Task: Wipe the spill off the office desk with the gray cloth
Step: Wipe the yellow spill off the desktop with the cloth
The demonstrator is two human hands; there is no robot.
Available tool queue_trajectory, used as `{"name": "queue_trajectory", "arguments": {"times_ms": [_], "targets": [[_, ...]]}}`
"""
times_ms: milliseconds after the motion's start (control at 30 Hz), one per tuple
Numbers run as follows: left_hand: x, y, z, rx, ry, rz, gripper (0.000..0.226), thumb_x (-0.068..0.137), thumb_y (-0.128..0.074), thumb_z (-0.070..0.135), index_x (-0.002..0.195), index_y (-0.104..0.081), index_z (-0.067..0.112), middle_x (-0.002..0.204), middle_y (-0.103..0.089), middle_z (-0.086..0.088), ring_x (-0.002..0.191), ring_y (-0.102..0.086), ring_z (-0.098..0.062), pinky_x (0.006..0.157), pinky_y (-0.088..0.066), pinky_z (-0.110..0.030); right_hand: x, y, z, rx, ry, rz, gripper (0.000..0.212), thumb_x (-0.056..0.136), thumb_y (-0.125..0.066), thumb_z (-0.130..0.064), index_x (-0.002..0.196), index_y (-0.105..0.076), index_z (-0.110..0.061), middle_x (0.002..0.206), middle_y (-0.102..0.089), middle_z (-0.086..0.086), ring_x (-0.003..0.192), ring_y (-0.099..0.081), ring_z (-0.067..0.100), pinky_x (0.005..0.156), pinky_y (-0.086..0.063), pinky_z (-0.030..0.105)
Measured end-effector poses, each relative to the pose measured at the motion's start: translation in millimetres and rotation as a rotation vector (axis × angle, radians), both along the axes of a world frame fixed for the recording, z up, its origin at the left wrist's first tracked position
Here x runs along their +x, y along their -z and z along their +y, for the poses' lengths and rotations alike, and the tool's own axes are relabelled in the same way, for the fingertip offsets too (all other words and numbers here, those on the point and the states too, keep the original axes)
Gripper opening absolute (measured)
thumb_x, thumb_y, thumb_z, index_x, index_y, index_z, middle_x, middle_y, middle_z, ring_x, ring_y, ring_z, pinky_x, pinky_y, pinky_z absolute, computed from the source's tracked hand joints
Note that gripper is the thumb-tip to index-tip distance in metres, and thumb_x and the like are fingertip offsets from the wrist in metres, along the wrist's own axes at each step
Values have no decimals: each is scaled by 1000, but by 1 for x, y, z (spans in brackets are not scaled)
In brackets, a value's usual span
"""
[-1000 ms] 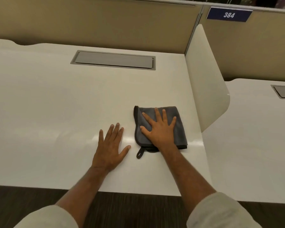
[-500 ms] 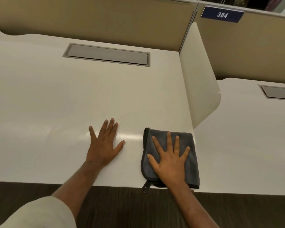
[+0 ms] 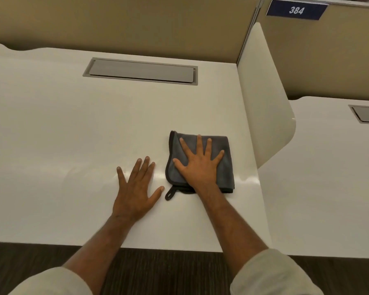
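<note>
Currently: right hand point(image 3: 197, 167) flat on gray cloth point(image 3: 224, 165), palm down, fingers spread, nothing pinched. Cloth folded into a rough rectangle, lying on white surface point(image 3: 62, 128) toward its right side, near the front half, just left of the upright divider panel point(image 3: 264, 107). Dark-edged hem visible along the cloth's left side; small hanging loop point(image 3: 170, 193) protruding from its front-left corner, resting on the surface.

Left hand point(image 3: 136, 188) palm down directly on the surface, fingers extended and slightly spread, gripping nothing. Left thumb tip just beside the hanging loop, contact not determinable. Left hand and cloth side by side, narrow strip of bare surface between them.

Gray recessed cable hatch point(image 3: 140, 71) set into the rear of the surface, closed, well apart from both hands. Blue plate reading "384" point(image 3: 296, 10) on the rear partition, upper right. No spill distinguishable on the glossy surface; only light reflections visible.
</note>
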State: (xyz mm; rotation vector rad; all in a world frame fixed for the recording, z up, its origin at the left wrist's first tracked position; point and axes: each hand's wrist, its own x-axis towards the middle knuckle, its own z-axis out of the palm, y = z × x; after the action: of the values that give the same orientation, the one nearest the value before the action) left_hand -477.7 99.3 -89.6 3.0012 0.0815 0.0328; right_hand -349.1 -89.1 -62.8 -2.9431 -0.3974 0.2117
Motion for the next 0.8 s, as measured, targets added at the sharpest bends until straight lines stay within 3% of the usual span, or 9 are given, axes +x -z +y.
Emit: {"name": "queue_trajectory", "arguments": {"times_ms": [267,800], "targets": [[1,4,2,-23,8,-10,84,95,-9,72,164,-5,23,172,3,5,158,5,-15,122,4,-65,18,-6,-41,8,-9,23,73,92,-25,-79,154,5,-57,172,8,-3,157,11,31,110,8,81],[0,1,1,-64,1,-6,84,95,-16,72,163,-12,23,171,-2,7,158,2,-11,120,7,-64,-90,-2,-130,7,29,-70,70,95,-24,-76,158,-5,-52,172,-2,-2,158,2,29,116,3,74]]}}
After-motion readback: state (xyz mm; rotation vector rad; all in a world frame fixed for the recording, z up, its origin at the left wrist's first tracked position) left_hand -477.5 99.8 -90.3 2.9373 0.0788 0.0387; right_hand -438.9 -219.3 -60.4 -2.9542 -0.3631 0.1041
